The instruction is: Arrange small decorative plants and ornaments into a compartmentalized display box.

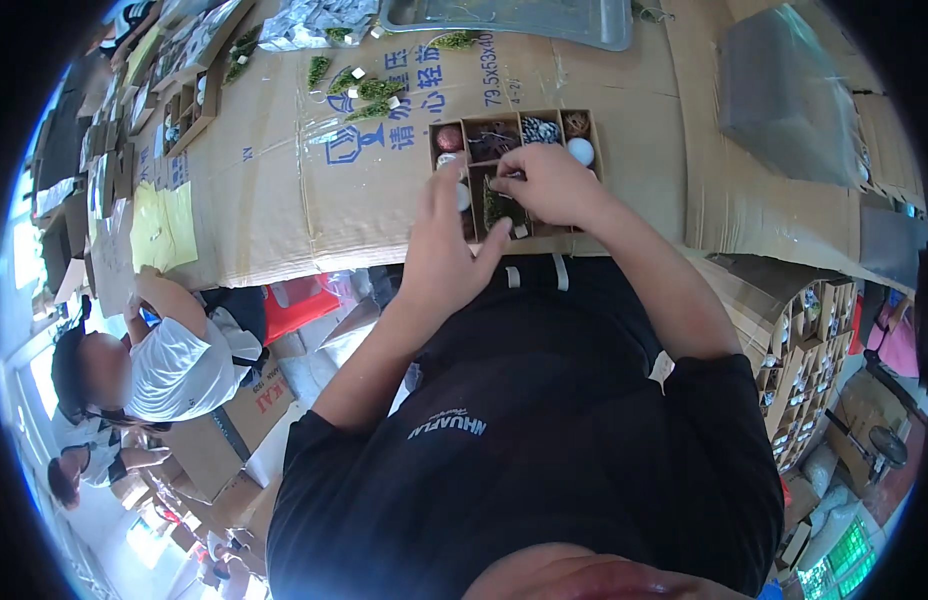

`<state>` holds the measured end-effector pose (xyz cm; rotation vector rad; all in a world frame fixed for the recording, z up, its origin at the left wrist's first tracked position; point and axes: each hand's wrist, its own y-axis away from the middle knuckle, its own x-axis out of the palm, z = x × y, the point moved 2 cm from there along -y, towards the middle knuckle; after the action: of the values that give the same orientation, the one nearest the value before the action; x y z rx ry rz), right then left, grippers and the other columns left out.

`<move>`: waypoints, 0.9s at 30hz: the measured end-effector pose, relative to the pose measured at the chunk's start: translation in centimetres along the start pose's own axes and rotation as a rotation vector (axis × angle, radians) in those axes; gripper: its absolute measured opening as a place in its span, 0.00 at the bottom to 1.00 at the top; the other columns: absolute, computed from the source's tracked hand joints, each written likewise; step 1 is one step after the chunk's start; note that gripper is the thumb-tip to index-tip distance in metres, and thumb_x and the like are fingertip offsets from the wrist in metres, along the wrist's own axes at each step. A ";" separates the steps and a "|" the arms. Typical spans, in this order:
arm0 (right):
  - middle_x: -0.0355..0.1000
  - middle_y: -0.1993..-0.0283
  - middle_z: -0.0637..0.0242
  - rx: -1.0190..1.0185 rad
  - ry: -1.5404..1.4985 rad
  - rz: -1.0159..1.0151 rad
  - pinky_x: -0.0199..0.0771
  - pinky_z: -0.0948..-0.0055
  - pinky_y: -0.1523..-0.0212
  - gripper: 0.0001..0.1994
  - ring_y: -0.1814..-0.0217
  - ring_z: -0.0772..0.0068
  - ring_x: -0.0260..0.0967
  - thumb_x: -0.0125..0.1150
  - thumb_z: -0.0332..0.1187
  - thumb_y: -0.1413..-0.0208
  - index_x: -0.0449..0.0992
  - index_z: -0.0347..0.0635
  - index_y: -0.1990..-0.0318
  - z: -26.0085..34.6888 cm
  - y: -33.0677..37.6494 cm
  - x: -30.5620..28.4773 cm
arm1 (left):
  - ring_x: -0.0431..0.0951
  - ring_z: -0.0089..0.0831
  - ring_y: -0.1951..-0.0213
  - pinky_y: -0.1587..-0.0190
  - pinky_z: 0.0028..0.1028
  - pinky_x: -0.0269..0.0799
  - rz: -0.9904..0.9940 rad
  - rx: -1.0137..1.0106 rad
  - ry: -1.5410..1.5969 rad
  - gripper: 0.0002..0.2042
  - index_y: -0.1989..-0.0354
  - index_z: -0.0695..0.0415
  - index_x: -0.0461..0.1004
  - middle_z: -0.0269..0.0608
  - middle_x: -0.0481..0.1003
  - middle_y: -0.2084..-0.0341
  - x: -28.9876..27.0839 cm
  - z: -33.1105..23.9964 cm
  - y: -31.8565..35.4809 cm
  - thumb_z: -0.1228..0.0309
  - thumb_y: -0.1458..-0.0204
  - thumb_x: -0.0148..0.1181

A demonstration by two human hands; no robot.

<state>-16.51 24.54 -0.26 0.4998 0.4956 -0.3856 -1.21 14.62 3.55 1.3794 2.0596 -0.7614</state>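
A divided cardboard box sits near the table's front edge, with small ornaments in its compartments. Among them are a reddish ball, brown pieces, a dark and white speckled ornament and a white ball. My left hand rests against the box's left side, fingers stretched and thumb apart, partly covering that column. My right hand reaches over from the right. Its thumb and fingertips are pinched at the upper end of a green tree ornament in a front middle compartment.
More green tree ornaments lie on the cardboard table cover. A grey tray and clear plastic bags are at the back. A translucent bin stands right. Filled boxes are stacked lower right. A co-worker is left.
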 end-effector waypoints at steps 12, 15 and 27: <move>0.79 0.66 0.56 -0.475 0.400 -0.259 0.78 0.59 0.68 0.12 0.66 0.52 0.78 0.58 0.36 0.40 0.78 0.41 0.54 -2.7 0.2 0.6 | 0.55 0.45 0.28 0.26 0.46 0.44 0.372 0.335 -0.396 0.42 0.30 0.63 0.57 0.54 0.57 0.30 4.8 3.6 2.9 0.47 0.47 0.61; 0.77 0.68 0.54 -0.235 0.135 -0.528 0.77 0.62 0.67 0.09 0.65 0.52 0.78 0.59 0.39 0.39 0.80 0.45 0.60 -0.7 -2.8 -6.9 | 0.56 0.45 0.28 0.26 0.46 0.43 0.390 0.349 -0.438 0.37 0.33 0.61 0.63 0.53 0.59 0.31 4.0 3.8 2.8 0.48 0.46 0.60; 0.79 0.60 0.44 0.232 0.851 -0.534 0.78 0.54 0.54 0.22 0.55 0.47 0.78 0.66 0.48 0.44 0.81 0.33 0.58 -8.2 -26.6 -29.4 | 0.63 0.59 0.35 0.33 0.50 0.58 0.039 0.056 -0.007 0.35 0.36 0.60 0.65 0.61 0.61 0.36 -1.6 6.2 2.5 0.70 0.56 0.69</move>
<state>-55.58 14.10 -0.33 0.7527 1.4347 -0.7469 2.42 9.98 0.02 1.4411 2.0138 -0.8124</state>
